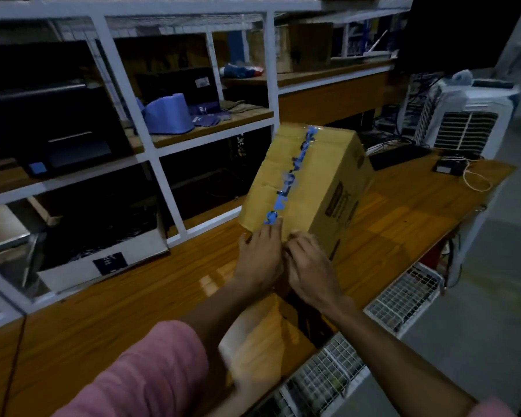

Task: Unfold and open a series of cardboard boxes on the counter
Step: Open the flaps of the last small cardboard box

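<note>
The cardboard box [307,182] tilts away from me on the bench [133,296], its taped seam [295,167] running straight ahead. My left hand [260,254] lies flat-fingered at the seam's near end; my right hand [309,263] curls, pinching that edge.

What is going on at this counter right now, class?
A person in pink sleeves is working on a cardboard box that stands tilted on the wooden counter. Both hands are at its near edge: the left hand rests by the end of the blue printed tape that runs along the seam, and the right hand is beside it, fingers curled at the edge. The tape is still on, so the box looks closed. Another piece of cardboard lies under the forearms.
</note>
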{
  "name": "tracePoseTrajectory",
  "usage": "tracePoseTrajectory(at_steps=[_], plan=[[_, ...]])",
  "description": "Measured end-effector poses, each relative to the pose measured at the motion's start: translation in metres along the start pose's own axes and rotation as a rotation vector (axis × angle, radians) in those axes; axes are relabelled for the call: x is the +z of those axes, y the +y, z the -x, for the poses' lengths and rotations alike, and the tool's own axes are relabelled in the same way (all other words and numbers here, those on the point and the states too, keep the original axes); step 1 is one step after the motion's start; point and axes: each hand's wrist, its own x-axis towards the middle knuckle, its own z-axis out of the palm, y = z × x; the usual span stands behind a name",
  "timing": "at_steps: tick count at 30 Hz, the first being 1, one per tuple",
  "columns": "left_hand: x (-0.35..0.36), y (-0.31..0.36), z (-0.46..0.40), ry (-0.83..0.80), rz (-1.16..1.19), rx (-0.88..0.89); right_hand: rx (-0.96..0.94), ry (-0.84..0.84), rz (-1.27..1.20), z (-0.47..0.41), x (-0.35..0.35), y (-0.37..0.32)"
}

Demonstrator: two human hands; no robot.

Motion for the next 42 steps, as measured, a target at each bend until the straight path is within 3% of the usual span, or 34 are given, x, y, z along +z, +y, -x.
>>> tracePoseTrajectory(at_steps=[3,7,9,12,19,23,28,33,36,40,42], plan=[[-0.020,-0.010,0.012,0.067,0.026,0.006,-0.067,0.086,-0.124,0.005,-0.002,-0.014],[-0.037,-0.016,0.016,0.471,0.114,0.097,-0.002,0.242,-0.190,-0.002,-0.015,-0.024],[-0.048,-0.017,0.019,0.551,0.095,0.148,0.036,0.290,-0.190,-0.007,-0.021,-0.027],[-0.066,-0.007,0.017,0.538,0.040,0.162,0.076,0.330,-0.203,-0.011,-0.027,-0.026],[-0.073,-0.022,0.020,0.236,-0.251,0.003,0.178,0.199,-0.268,-0.007,-0.019,-0.031],[-0.078,-0.034,0.043,0.279,-0.315,-0.064,0.264,0.177,-0.350,-0.012,-0.012,-0.040],[-0.080,-0.065,0.079,0.355,-0.351,-0.198,0.235,0.209,-0.402,-0.019,-0.011,-0.064],[-0.090,-0.110,0.128,0.387,-0.136,-0.482,0.099,0.232,-0.457,-0.022,0.004,-0.105],[-0.096,-0.126,0.149,0.469,-0.101,-0.517,0.028,0.240,-0.480,-0.023,0.015,-0.123],[-0.105,-0.133,0.158,0.638,-0.225,-0.421,-0.049,0.262,-0.487,-0.021,0.017,-0.139],[-0.109,-0.139,0.164,0.584,-0.311,-0.475,-0.074,0.242,-0.490,-0.021,0.021,-0.149]])
